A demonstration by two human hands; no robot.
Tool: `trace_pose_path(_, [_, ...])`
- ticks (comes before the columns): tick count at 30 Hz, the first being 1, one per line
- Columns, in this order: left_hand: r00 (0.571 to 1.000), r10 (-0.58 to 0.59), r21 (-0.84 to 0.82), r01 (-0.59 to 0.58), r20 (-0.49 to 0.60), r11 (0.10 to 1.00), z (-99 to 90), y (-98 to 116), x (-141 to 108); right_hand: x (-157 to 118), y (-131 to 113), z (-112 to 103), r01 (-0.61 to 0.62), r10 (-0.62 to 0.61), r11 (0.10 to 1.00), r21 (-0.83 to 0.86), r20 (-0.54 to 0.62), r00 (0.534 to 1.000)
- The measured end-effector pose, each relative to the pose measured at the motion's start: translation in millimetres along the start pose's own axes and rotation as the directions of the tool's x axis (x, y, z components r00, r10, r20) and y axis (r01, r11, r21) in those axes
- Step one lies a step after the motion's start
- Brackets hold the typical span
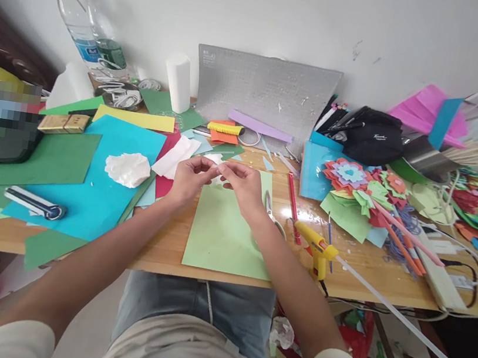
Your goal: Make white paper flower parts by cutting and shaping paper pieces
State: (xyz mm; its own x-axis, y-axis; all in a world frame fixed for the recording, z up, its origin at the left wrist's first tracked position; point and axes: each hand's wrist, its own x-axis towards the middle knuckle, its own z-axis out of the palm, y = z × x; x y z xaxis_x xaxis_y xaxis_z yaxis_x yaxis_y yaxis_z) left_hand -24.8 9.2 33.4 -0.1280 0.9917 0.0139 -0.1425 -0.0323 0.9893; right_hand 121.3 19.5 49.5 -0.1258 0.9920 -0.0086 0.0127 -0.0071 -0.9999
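My left hand (pixel 192 178) and my right hand (pixel 242 186) meet above the top edge of a light green sheet (pixel 220 230). Fingertips of both hands pinch a small piece of white tissue (pixel 214 158) between them. A folded white tissue (pixel 176 156) lies just left of my left hand. Farther left, a crumpled white wad (pixel 128 169) rests on a bright blue sheet (pixel 93 206). Scissors (pixel 268 202) lie on the right side of the green sheet, partly hidden by my right forearm.
A yellow glue gun (pixel 317 246) and red pencil-like stick (pixel 293 207) lie right. Paper flowers (pixel 350 175) and cables are farther right. A grey cutting mat (pixel 264 93) leans on the wall. Left are a stapler (pixel 35 202), small gold box (pixel 63 123) and bottles (pixel 77 20).
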Motion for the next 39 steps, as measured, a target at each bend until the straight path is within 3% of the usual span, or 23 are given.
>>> trace_pose_path(3, [0.998,0.000,0.016,-0.001,0.066,1.000,2.7,-1,-2,0,6,-3,-0.052,0.054,0.996,0.079,-0.022,0.998])
trace_pose_path(6, [0.993,-0.067,-0.025,0.070,0.092,0.997,2.8,-2,-3,3,11,-6,-0.056,0.064,0.988,0.147,-0.051,0.997])
trace_pose_path(11, [0.985,-0.159,-0.102,0.166,0.075,0.981,2.1,-1,-2,4,17,-6,-0.034,0.052,0.986,0.163,-0.103,0.993])
trace_pose_path(15, [0.983,-0.173,-0.120,0.179,0.055,0.977,4.3,0,-3,4,21,-5,-0.014,0.031,0.989,0.149,-0.114,0.993])
trace_pose_path(20, [0.995,-0.103,-0.079,0.102,-0.004,0.992,2.3,-1,0,5,21,-4,0.014,0.007,0.987,0.158,-0.131,0.991])
trace_pose_path(23, [0.995,0.049,0.134,-0.037,-0.090,0.990,-6.7,-4,9,6,20,-7,-0.011,0.047,0.978,0.209,-0.169,0.984])
trace_pose_path(25, [0.970,0.222,0.377,-0.172,-0.095,0.910,-13.8,-8,14,7,21,-8,-0.032,0.073,0.973,0.227,-0.175,0.982])
trace_pose_path(27, [0.925,0.379,0.576,-0.292,-0.035,0.764,-18.3,-10,17,6,21,-9,-0.036,0.076,0.974,0.225,-0.172,0.982])
trace_pose_path(30, [0.856,0.515,0.688,-0.404,0.052,0.603,-16.8,-8,13,5,23,-6,0.004,0.033,0.980,0.200,-0.182,0.983])
trace_pose_path(32, [0.851,0.518,0.659,-0.442,0.092,0.608,-11.4,-4,7,4,24,-3,0.037,-0.008,0.988,0.152,-0.189,0.982])
trace_pose_path(36, [0.901,0.408,0.533,-0.420,0.148,0.734,-1.1,3,-3,2,26,0,0.087,-0.074,0.994,0.062,-0.178,0.981])
trace_pose_path(39, [0.914,0.378,0.491,-0.398,0.144,0.775,1.1,3,-4,0,27,0,0.141,-0.133,0.989,0.035,-0.180,0.975])
